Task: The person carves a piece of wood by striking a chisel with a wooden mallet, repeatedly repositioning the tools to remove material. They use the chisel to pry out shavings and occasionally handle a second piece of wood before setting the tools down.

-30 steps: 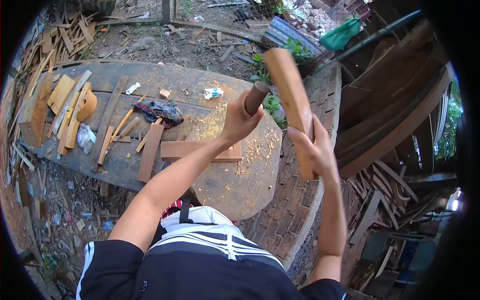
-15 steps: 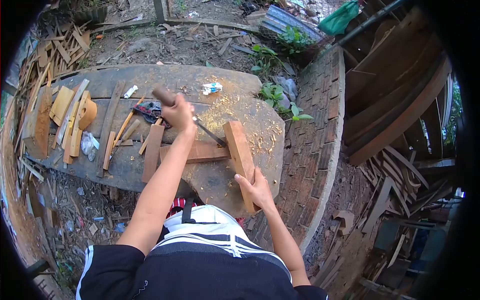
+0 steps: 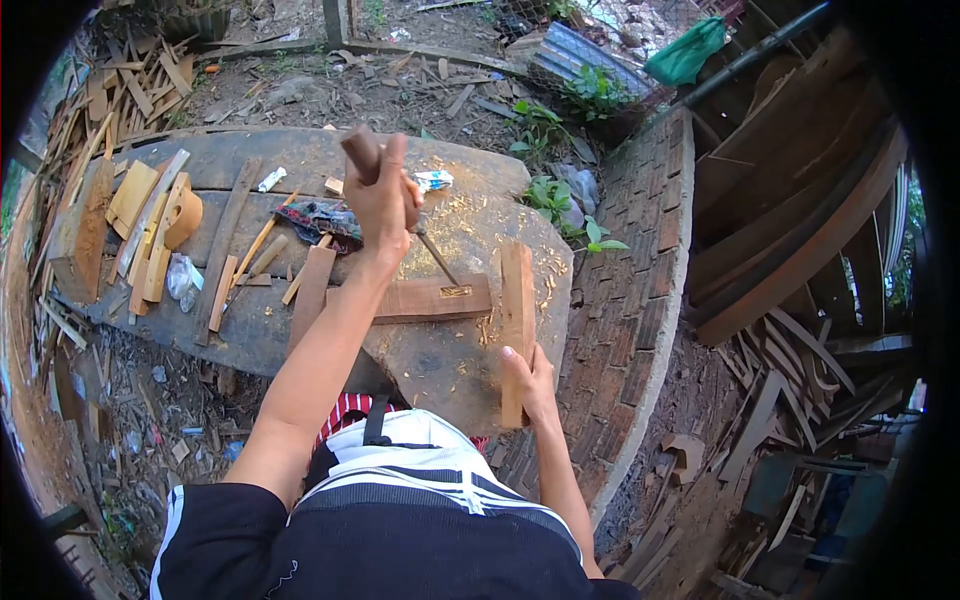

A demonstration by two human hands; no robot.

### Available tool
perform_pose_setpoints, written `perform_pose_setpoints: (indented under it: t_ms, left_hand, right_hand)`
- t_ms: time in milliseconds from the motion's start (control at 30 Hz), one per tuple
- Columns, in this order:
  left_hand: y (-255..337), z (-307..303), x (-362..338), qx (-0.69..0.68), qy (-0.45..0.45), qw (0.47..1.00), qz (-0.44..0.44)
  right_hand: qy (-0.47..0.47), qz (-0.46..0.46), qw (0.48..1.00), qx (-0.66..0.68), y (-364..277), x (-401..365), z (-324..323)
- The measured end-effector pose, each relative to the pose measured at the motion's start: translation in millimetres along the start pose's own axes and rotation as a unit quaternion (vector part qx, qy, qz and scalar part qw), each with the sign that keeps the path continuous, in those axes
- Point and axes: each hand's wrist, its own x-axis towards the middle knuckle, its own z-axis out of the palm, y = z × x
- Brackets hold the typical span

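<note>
My left hand (image 3: 378, 205) is wrapped round the wooden handle of a chisel (image 3: 437, 257). The blade slants down to the right, its tip at a small slot in a brown wood piece (image 3: 415, 300) lying across the bench. Shavings sit in and around that slot. In my right hand (image 3: 533, 380) is a squared wooden block (image 3: 518, 305), gripped near its lower end. The block stands just right of the slotted piece, with a gap between them. Another wood piece (image 3: 313, 275) lies partly behind my left forearm.
The plank bench (image 3: 455, 375) carries scattered shavings. At its left are a wooden hand plane (image 3: 180, 215), wood strips, a plastic bag (image 3: 182, 278) and a dark patterned cloth (image 3: 322, 222). A low brick wall (image 3: 630, 290) runs along the right, with wood stacked beyond it.
The block in my right hand has moved right, off the slotted piece, uncovering the slot. My left hand has shifted right and raised the chisel handle more upright.
</note>
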Motion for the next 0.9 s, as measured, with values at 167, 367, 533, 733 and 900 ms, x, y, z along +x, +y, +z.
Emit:
perform_pose_setpoints:
  t_ms: [167,367,533,733,900]
  left_hand:
    - [-15.5,24.0,-17.5,0.097,-0.254,0.958,0.095]
    - [-13.0,39.6,-44.2,0.074,-0.351,0.933,0.031]
    - [1.8,27.4,-44.4,0.083,-0.388,0.918,-0.008]
    - [9.5,7.8,-34.7,0.168,-0.386,0.906,0.036]
    - [1.6,16.9,-35.4,0.089,-0.357,0.93,0.009]
  right_hand:
    - [0.021,-0.018,1.0,0.001,10.5,-7.8,-1.7]
    - [0.032,0.001,0.999,0.008,22.8,-13.3,-2.3]
    - [-0.004,0.033,0.999,-0.008,16.3,-41.0,-13.4]
    - [-0.093,0.083,0.976,-0.181,14.6,-79.5,-55.1]
    - [-0.052,0.084,0.953,-0.288,13.9,-57.0,-35.1]
